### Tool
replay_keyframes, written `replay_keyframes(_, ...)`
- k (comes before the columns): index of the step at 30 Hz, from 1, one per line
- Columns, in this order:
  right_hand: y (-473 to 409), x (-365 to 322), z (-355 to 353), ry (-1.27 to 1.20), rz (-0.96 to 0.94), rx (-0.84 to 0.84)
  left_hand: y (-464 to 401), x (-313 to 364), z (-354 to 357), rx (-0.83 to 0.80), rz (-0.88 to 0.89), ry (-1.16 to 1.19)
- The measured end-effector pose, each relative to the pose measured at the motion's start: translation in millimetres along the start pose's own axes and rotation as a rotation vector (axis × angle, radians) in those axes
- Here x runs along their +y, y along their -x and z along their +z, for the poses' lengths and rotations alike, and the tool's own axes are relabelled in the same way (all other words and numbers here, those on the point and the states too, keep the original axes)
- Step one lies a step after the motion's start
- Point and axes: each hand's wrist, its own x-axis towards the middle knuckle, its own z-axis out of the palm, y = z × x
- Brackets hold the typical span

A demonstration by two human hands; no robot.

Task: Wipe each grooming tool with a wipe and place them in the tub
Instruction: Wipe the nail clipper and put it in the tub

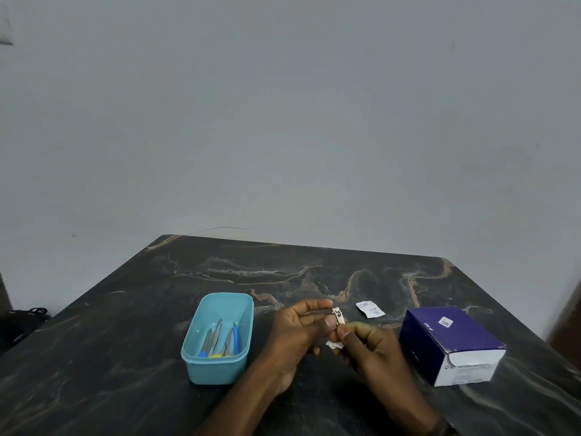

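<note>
Just right of the tub [220, 338], a nail clipper [337, 316] is pinched by the left hand [298, 332] while a wipe [334, 343] is gripped by the right hand [367, 344], above a dark marbled table [125, 341] against a grey wall [283, 121].

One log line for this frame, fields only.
left hand holds nail clipper | right hand wipes it, wipe | tub: scissors inside

Illumination is dim, even and diffuse, with a cool grey cast and no visible source. The plain grey wall [283, 105] darkens toward the corners. The dark marble-patterned table top [110, 357] carries a faint sheen near the right edge, without hard glare. Shadows beneath the light blue plastic tub [201, 369] are soft and weak. Detail is slightly soft overall; wide-angle distortion splays the table edges outward.
</note>
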Motion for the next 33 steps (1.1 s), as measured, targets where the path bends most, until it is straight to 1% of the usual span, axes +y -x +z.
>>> replay_keyframes(3, 0, 0, 0, -0.043, 0.031, -0.021, 1, 0, 0, -0.025, -0.009, -0.043)
replay_keyframes(9, 3, -4, -1, -0.023, 0.054, -0.121, 2, 5, -1, -0.052, -0.007, -0.009)
replay_keyframes(12, 5, -7, 1, -0.006, 0.06, -0.136, 4, 6, 0, -0.024, -0.012, -0.011)
replay_keyframes(18, 5, -10, 0, 0.062, 0.04, -0.115, 1, 4, -1, 0.042, 0.002, -0.052)
replay_keyframes(23, 1, -8, -6, 0.102, 0.022, -0.014, 0, 7, -5, 0.05, -0.022, -0.057)
replay_keyframes(28, -4, -7, -15, 0.031, 0.04, 0.115, 2, 10, -7, -0.072, -0.112, -0.099)
replay_keyframes(33, -4, -7, -17, -0.049, 0.134, 0.083, 6, 10, -4, -0.226, -0.174, -0.142)
